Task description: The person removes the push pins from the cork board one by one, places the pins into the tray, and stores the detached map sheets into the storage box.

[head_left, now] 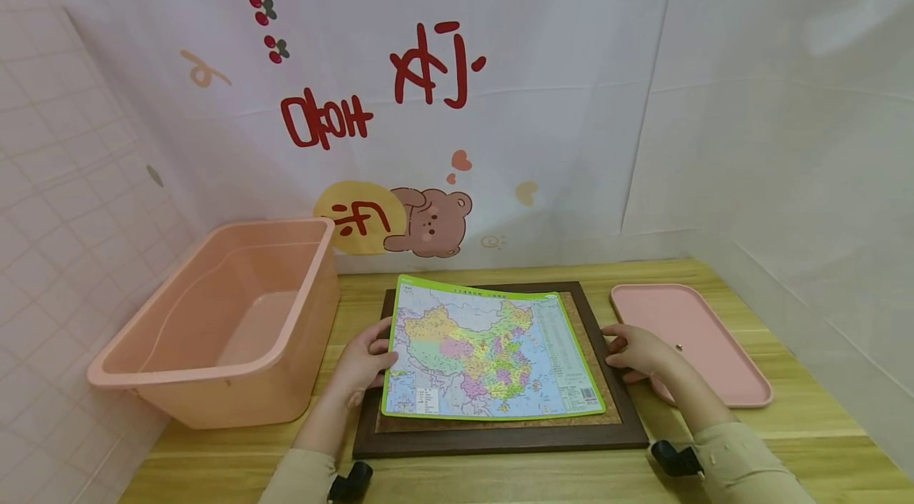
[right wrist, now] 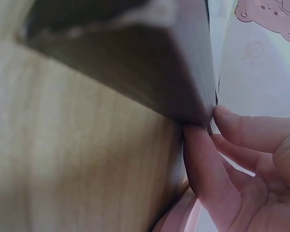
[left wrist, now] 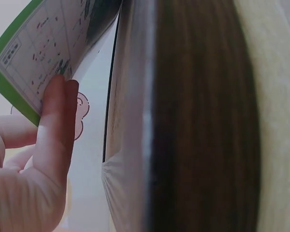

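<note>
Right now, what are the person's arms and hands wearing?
Both hands are bare: no gloves or rings show on the left hand or the right hand. Each arm has a long, pale beige sleeve, the left sleeve and the right sleeve, ending just above the wrist. A small black device sits under each wrist, the left one and the right one.

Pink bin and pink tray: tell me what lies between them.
In the head view, the dark wooden frame with the map sheet on it lies between the pink bin and pink tray.
</note>
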`<action>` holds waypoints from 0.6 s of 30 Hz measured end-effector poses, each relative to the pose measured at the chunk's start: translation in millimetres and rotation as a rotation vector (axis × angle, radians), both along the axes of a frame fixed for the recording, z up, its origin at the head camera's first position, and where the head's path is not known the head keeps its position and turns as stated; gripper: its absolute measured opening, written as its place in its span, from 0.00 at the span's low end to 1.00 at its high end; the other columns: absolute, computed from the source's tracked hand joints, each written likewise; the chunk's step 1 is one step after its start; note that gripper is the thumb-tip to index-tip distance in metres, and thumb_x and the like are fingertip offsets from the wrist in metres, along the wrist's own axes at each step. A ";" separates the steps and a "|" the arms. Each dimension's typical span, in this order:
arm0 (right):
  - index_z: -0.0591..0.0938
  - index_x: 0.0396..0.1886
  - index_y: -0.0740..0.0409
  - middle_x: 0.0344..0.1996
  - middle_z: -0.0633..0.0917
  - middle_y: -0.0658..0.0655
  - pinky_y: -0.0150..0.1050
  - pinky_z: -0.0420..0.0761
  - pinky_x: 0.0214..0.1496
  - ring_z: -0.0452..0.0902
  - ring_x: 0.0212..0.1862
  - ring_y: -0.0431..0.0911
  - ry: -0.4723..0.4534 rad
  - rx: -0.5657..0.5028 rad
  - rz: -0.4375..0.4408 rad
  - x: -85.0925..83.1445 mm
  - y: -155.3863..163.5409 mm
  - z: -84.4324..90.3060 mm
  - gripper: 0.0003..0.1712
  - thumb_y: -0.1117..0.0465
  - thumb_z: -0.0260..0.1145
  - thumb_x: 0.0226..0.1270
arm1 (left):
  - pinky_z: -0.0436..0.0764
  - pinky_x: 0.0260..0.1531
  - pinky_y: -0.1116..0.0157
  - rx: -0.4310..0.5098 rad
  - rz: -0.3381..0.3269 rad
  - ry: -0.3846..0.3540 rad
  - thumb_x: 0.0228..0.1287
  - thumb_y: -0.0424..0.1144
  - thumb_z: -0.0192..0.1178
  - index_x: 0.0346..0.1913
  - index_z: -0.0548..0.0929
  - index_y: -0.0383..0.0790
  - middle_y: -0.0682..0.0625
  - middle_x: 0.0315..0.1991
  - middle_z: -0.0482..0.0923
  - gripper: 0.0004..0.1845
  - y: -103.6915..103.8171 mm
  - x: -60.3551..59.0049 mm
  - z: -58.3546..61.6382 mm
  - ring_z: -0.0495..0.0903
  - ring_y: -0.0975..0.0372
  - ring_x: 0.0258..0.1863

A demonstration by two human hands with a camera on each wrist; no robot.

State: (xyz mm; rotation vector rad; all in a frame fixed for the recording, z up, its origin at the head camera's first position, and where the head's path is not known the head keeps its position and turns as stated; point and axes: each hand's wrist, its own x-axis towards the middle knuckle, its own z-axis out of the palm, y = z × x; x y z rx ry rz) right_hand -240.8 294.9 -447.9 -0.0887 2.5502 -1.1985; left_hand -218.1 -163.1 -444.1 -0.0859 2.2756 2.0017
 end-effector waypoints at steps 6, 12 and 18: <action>0.63 0.68 0.77 0.49 0.76 0.70 0.49 0.84 0.38 0.80 0.48 0.59 0.002 0.003 0.001 -0.4 0.9 -1.1 0.34 0.73 0.65 0.65 | 0.84 0.28 0.56 0.011 0.018 0.015 0.66 0.21 0.57 0.75 0.64 0.42 0.40 0.44 0.81 0.35 0.4 0.8 0.2 0.85 0.52 0.33; 0.63 0.68 0.78 0.49 0.76 0.70 0.49 0.84 0.38 0.80 0.48 0.59 0.009 0.008 0.008 -0.1 1.4 -1.1 0.34 0.73 0.65 0.65 | 0.84 0.28 0.55 0.030 0.009 0.057 0.67 0.20 0.56 0.75 0.64 0.41 0.37 0.47 0.80 0.35 1.5 4.3 4.4 0.85 0.50 0.34; 0.63 0.68 0.77 0.49 0.76 0.70 0.49 0.84 0.38 0.79 0.49 0.61 0.009 0.011 0.016 0.1 1.6 -1.0 0.34 0.72 0.65 0.66 | 0.84 0.26 0.55 0.041 0.030 0.082 0.67 0.20 0.56 0.75 0.64 0.41 0.35 0.48 0.80 0.34 3.1 5.8 7.2 0.85 0.49 0.34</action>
